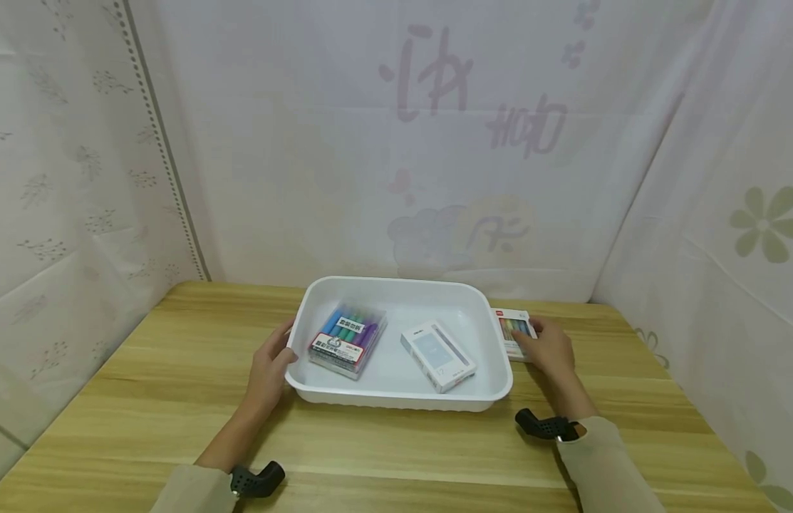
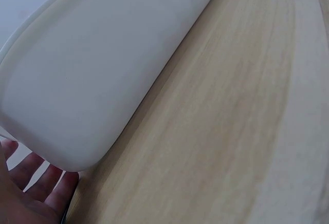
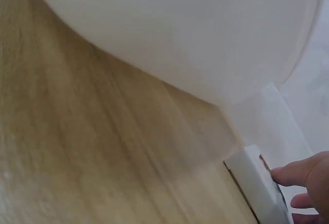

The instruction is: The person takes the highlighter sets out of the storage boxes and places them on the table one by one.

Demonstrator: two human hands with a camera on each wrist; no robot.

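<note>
A white plastic tray (image 1: 396,400) sits on the table. My left hand (image 1: 270,365) grips its left end, thumb over the rim and fingers against the outer wall (image 2: 97,75). Inside the tray, a clear case of coloured markers (image 1: 348,338) lies at the left and a small white box (image 1: 438,355) at the right. Just outside the tray's right end is a flat white box of coloured sticks (image 1: 513,330), their exact kind unclear. My right hand (image 1: 550,347) holds this box by its right side, thumb on top; the right wrist view shows the box's edge (image 3: 257,183) by the thumb.
The wooden table (image 1: 396,456) reaches back to a pale printed curtain (image 1: 306,142), with more curtain at both sides. A black wrist strap mount (image 1: 258,479) is on the left wrist and another mount (image 1: 543,425) on the right.
</note>
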